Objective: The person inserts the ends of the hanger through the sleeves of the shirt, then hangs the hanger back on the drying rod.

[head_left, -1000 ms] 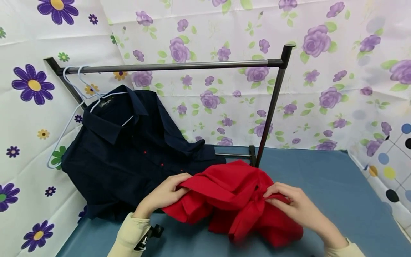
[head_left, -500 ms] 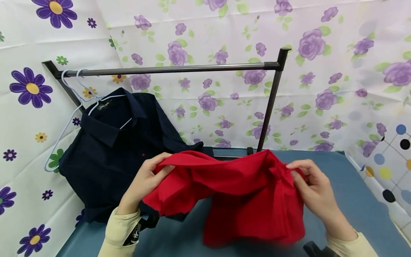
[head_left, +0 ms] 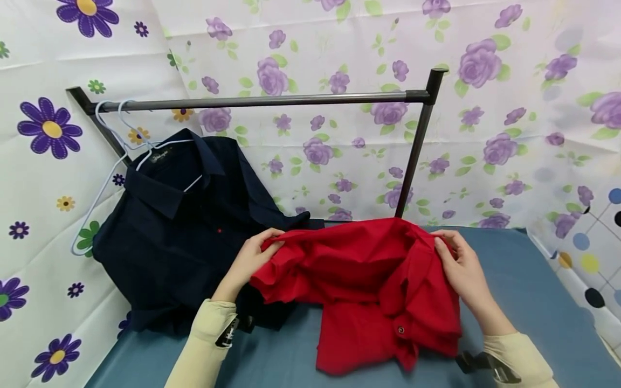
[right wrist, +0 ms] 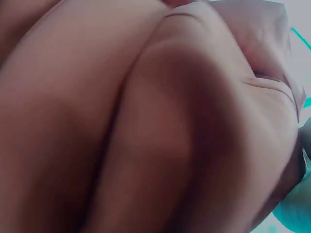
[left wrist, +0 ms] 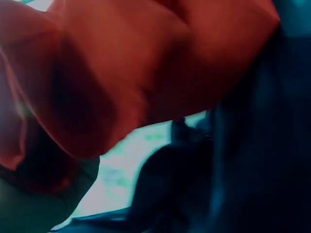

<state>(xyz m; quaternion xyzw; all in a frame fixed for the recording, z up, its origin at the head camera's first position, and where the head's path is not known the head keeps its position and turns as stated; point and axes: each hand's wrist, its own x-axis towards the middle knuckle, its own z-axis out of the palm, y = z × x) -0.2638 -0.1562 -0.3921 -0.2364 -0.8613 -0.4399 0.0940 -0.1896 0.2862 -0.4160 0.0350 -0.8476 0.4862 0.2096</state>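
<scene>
Above the blue cloth [head_left: 524,302], the left hand [head_left: 249,260] and right hand [head_left: 467,269] pinch a red buttoned garment [head_left: 356,258] at opposite ends, seemingly to spread its folds between them.

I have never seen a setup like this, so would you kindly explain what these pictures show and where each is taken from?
There is no machine: a person works with two bare hands. The wide picture comes from a camera on the person's head, looking forward and down; the two close, blurred ones come from the left and right wrists. The left hand and right hand hold a red garment, each with its grip on one side, over a blue surface; whether the garment touches it, I cannot tell. Behind, on the left, a dark blue shirt and pale hangers hang from a dark rack.
</scene>
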